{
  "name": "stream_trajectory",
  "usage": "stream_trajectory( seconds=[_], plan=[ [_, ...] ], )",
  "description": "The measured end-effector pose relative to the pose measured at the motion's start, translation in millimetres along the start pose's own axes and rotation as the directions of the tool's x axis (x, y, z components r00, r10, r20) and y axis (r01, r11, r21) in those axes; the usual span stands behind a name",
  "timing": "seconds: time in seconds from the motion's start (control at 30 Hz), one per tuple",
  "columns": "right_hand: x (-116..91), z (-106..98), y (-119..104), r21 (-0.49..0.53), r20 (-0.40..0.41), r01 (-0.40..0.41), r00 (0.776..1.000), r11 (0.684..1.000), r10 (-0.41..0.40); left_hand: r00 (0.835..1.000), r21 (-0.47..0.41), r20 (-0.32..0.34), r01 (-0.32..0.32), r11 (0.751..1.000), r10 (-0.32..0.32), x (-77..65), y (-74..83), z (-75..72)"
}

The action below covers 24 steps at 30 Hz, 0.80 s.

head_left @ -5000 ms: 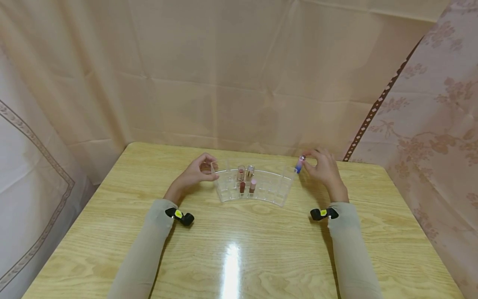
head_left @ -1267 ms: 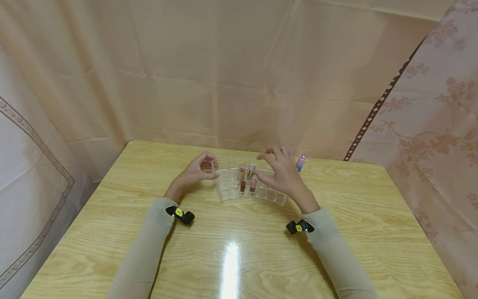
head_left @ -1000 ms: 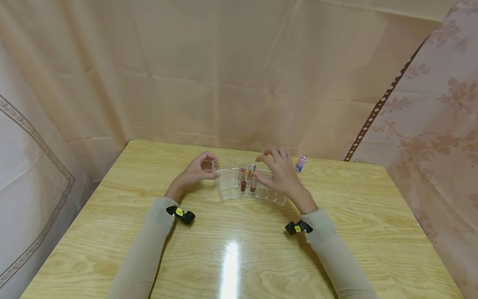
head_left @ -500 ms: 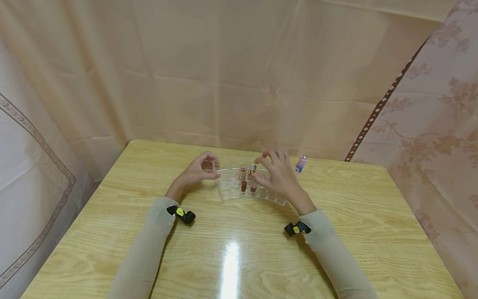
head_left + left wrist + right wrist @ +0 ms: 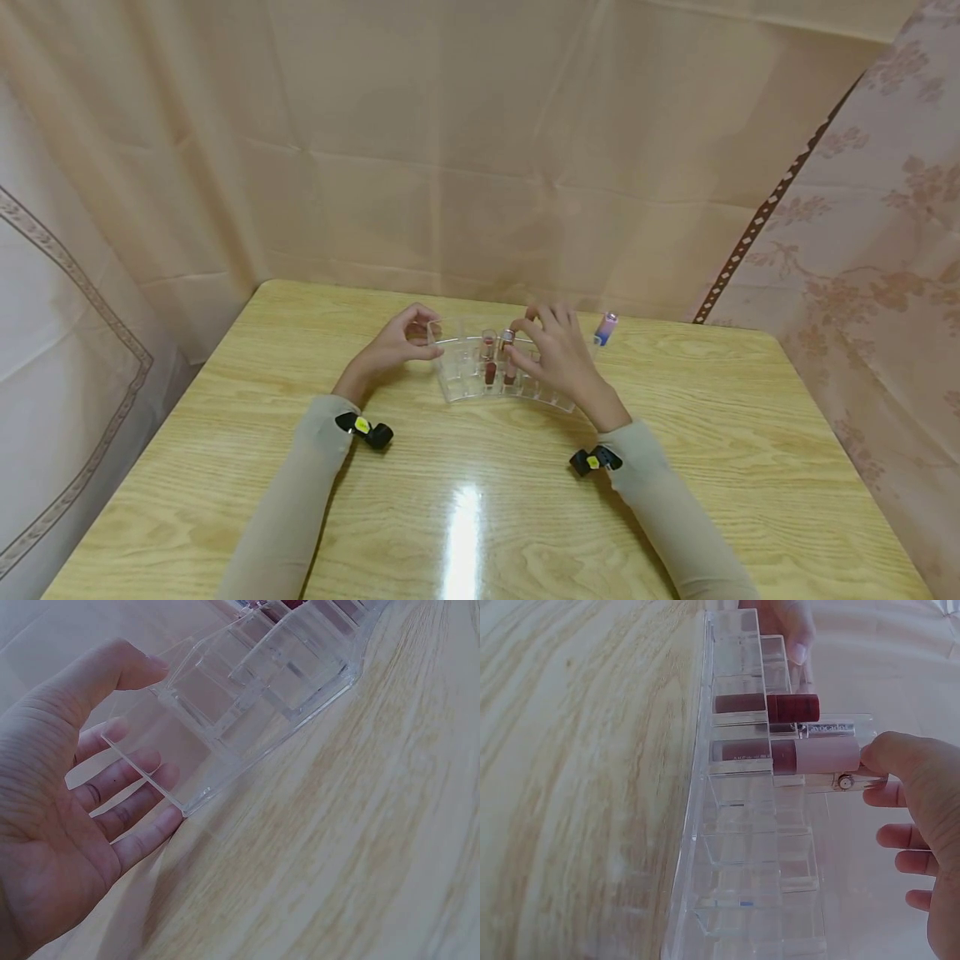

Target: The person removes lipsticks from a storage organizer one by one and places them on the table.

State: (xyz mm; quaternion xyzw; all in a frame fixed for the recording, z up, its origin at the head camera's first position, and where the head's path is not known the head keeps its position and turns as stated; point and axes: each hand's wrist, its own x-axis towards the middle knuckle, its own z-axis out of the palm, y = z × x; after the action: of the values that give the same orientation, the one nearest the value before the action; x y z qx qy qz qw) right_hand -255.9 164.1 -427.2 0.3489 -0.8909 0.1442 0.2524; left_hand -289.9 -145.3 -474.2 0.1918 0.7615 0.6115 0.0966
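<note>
A clear tiered lipstick organizer stands on the table. My left hand holds its left end, thumb at the top edge and fingers behind the side wall. In the organizer's middle are a dark red lipstick and a pink-capped lipstick in front, and a clear-capped lipstick behind. Beside that one is a silver-topped lipstick, pinched at its top by the thumb and index finger of my right hand. The other right fingers are spread behind it.
A pink-and-blue lipstick stands tilted at the organizer's back right end. The wooden table ends at a beige curtain at the back. Each sleeve carries a black wrist camera.
My right hand has left the pink-and-blue lipstick, moved left over the organizer, and brought thumb and index finger together around the silver-topped lipstick. My left hand has stayed at the left end.
</note>
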Motion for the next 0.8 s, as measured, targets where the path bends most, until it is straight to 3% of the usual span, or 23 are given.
stream_trajectory(
  seconds=[0.4,0.8],
  plan=[
    [-0.1,1.9,-1.2,0.018,-0.007,0.004,1.0,1.0,-0.004,1.0,-0.002,0.002,0.001,1.0,-0.001,-0.5,0.7,0.4],
    [-1.4,2.7,-1.0,0.026,0.035,-0.02,0.999,0.999,0.019,1.0,0.017,0.0,-0.013,1.0,0.013,0.1,-0.4,0.7]
  ],
)
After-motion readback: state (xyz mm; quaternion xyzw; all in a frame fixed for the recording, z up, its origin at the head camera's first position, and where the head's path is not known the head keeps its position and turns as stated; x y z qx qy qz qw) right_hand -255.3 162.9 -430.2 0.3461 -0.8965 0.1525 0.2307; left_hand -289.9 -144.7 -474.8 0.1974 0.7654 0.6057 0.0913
